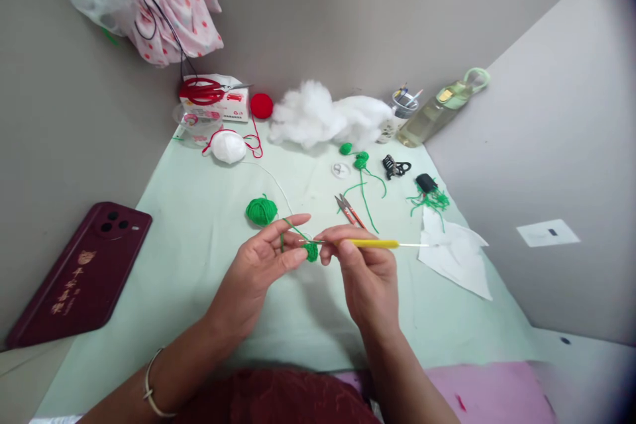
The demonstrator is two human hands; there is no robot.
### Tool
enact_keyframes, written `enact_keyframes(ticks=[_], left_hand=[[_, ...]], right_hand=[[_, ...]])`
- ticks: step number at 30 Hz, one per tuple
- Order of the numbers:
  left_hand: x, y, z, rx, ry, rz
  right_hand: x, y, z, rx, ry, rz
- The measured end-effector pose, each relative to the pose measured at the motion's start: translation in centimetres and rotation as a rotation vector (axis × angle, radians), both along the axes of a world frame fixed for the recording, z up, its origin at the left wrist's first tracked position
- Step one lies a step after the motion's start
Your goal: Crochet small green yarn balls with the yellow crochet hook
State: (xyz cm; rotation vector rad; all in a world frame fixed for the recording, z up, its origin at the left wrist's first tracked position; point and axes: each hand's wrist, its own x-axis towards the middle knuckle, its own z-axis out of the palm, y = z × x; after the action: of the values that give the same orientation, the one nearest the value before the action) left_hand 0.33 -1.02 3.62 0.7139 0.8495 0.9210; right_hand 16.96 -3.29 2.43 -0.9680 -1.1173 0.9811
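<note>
Between thumb and fingers, my left hand (265,258) pinches a small green crocheted piece (311,252). Green yarn runs over its raised index finger. My right hand (365,265) is closed round the yellow handle of a crochet hook (375,243). The hook's thin metal tip reaches left to the green piece, at the left fingertips. Whether a loop sits on the tip is too small to tell. Just beyond my left hand lies a ball of green yarn (261,211) on the pale green tabletop (199,245).
Small scissors (350,211), green crocheted bits (362,159) and a black hair clip (396,167) lie beyond my hands. White stuffing (318,116), a white yarn ball (228,146) and a bottle (437,109) are farther back. A phone (82,275) is at left, white paper (452,255) at right.
</note>
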Motion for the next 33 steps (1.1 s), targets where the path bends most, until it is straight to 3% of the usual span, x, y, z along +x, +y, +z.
enact_keyframes(ticks=[4, 7, 11, 15, 17, 19, 22, 26, 29, 33], left_hand=[[-0.2, 0.1, 0.1, 0.009, 0.032, -0.004], [-0.4, 0.1, 0.2, 0.035, 0.046, 0.012], [-0.5, -0.1, -0.1, 0.084, 0.133, 0.034], [-0.1, -0.4, -0.3, 0.132, 0.195, 0.095], [0.1, -0.5, -0.2, 0.054, 0.111, 0.053], [0.2, -0.4, 0.0, -0.081, -0.025, -0.042], [0.0, -0.1, 0.4, -0.202, -0.142, -0.071], [-0.1, 0.0, 0.6, -0.116, -0.072, -0.023], [0.2, -0.2, 0.2, -0.008, 0.005, 0.009], [0.6, -0.3, -0.3, -0.014, -0.036, 0.012]], right_hand=[[0.2, 0.0, 0.3, -0.048, 0.068, 0.015], [0.2, -0.4, 0.7, -0.014, -0.010, 0.005], [0.3, -1.3, 1.2, 0.099, -0.302, -0.040], [0.2, -1.6, 0.4, 0.376, -0.742, -0.075], [0.1, -1.6, -0.2, 0.508, -0.880, -0.128], [0.0, -1.5, -0.4, 0.520, -0.856, -0.159], [0.1, -1.4, 0.1, 0.320, -0.562, -0.153], [0.0, -0.8, 1.2, 0.179, -0.248, -0.074], [-0.4, -0.6, 1.0, 0.198, -0.322, -0.050], [-0.6, -1.1, -0.1, 0.359, -0.673, -0.169]])
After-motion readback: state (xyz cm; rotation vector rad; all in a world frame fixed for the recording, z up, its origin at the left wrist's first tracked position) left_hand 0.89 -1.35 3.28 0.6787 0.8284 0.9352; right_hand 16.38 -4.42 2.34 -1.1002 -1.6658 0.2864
